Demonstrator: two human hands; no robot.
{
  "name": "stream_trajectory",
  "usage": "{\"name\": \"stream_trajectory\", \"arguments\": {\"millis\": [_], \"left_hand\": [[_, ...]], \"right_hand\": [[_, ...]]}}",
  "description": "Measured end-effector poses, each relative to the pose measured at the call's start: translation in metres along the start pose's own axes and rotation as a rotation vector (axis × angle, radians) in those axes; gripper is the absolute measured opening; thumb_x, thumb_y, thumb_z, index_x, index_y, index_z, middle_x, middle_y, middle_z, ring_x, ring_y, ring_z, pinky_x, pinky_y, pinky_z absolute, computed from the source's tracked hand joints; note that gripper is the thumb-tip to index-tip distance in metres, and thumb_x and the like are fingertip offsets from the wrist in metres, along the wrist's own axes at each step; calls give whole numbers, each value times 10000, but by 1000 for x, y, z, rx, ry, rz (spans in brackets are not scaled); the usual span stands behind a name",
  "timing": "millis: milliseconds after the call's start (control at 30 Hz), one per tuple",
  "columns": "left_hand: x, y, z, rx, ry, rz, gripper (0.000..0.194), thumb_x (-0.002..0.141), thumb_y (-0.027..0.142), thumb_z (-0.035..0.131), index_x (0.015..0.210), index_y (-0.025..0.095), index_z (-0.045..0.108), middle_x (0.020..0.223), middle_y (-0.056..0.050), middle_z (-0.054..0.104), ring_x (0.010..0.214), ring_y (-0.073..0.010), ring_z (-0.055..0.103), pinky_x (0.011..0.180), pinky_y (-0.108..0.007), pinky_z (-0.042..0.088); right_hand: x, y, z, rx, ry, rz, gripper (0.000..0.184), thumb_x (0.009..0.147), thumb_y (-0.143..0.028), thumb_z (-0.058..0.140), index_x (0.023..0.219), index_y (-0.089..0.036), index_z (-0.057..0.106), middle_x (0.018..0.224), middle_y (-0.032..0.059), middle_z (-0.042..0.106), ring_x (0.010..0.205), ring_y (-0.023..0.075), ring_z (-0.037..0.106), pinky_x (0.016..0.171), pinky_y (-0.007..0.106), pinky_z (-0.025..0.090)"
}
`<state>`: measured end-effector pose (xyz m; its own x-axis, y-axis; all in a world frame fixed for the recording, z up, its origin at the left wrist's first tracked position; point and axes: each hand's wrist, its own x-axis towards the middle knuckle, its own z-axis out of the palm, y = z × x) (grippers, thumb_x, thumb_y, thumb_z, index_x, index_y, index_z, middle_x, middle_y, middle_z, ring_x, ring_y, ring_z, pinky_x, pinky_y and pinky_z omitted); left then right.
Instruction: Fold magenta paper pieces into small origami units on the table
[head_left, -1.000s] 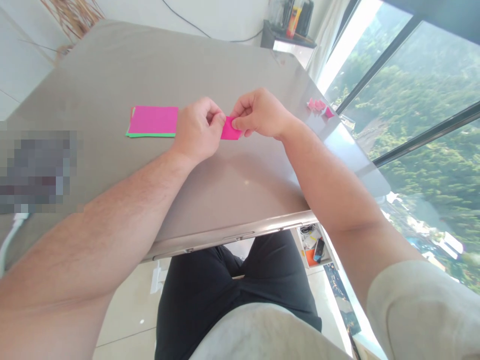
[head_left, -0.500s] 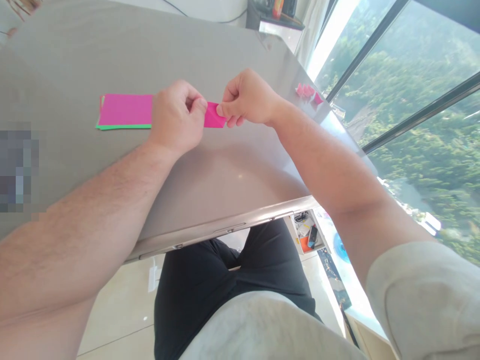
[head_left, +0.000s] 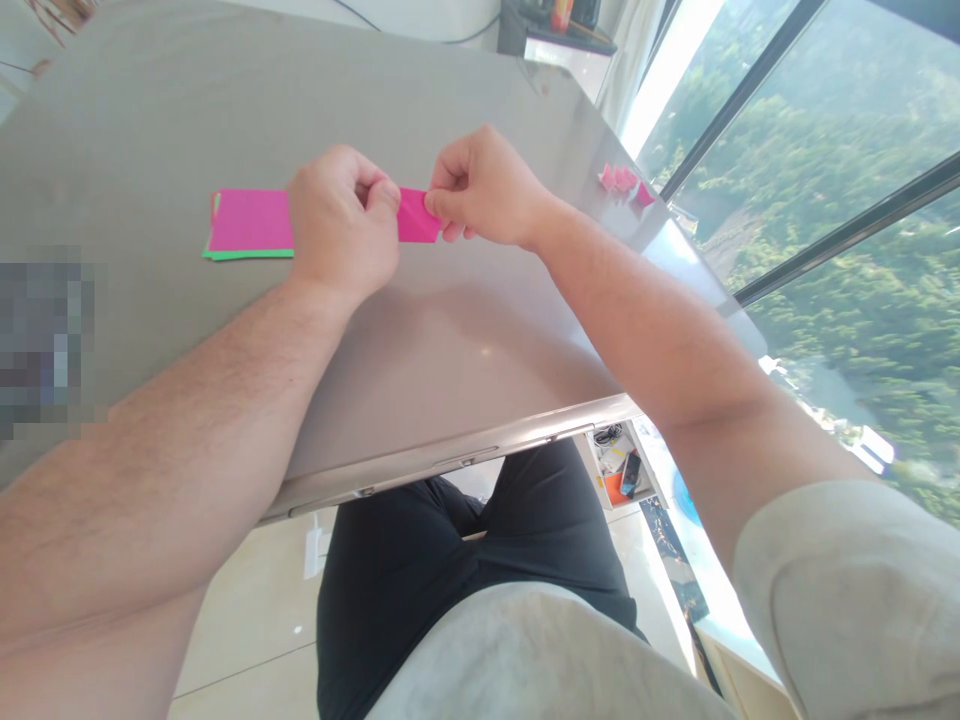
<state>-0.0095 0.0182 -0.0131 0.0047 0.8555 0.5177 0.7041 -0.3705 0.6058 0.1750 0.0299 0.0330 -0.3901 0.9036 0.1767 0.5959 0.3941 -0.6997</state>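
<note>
While the left hand [head_left: 346, 225] pinches one end of a bright pink strip [head_left: 417, 222] between thumb and curled fingers, the right hand [head_left: 484, 192] grips the other end, so the strip bridges the gap between them. Left of the left hand, and partly hidden by it, a magenta sheet [head_left: 251, 218] lies over a green sheet [head_left: 251, 254]; whether the strip joins them I cannot tell. Well to the right of the right hand, small pink pieces [head_left: 626, 184] rest on the table [head_left: 420, 370]. Uneven pulling by either hand could tear or skew the strip; a dragging left wrist might knock the sheets askew.
</note>
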Motion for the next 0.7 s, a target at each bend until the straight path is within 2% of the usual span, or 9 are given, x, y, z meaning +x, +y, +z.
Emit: {"name": "stream_trajectory", "arguments": {"millis": [100, 300, 467, 533, 700], "left_hand": [[0, -1, -1, -31, 7, 19, 369, 971, 483, 549, 989, 126, 641, 903, -13, 673, 754, -110, 497, 784, -290, 444], [0, 1, -3, -49, 40, 13, 199, 984, 311, 557, 959, 129, 633, 857, -10, 647, 759, -117, 507, 759, -289, 420], [2, 5, -3, -147, 70, -39, 128, 956, 244, 578, 861, 164, 611, 793, -6, 610, 723, -130, 502, 732, -312, 419], [2, 6, -2, -215, -5, -66, 132, 935, 231, 579, 818, 180, 615, 724, 3, 607, 681, -131, 516, 681, -305, 416], [1, 7, -5, -360, -227, -142, 105, 835, 212, 660, 732, 202, 644, 617, -4, 601, 590, -149, 531, 601, -303, 416]], "right_hand": [[-2, -3, 3, 41, -31, 32, 232, 788, -294, 747, 649, -178, 602, 576, -38, 637, 658, 117, 653, 568, 227, 476], [-3, -6, 8, 194, 16, 119, 321, 740, -234, 772, 556, -211, 509, 577, -1, 635, 686, 194, 680, 523, 263, 490], [-7, -5, 15, 399, 100, 137, 249, 725, -231, 742, 589, -215, 534, 618, 8, 646, 702, 195, 690, 538, 265, 513], [-11, -2, 17, 465, 151, 148, 211, 714, -222, 721, 587, -213, 552, 606, 10, 642, 682, 190, 685, 530, 266, 517], [-20, 10, 13, 499, 136, 148, 205, 619, -212, 767, 555, -207, 573, 526, -14, 584, 559, 161, 616, 454, 257, 481]]}}
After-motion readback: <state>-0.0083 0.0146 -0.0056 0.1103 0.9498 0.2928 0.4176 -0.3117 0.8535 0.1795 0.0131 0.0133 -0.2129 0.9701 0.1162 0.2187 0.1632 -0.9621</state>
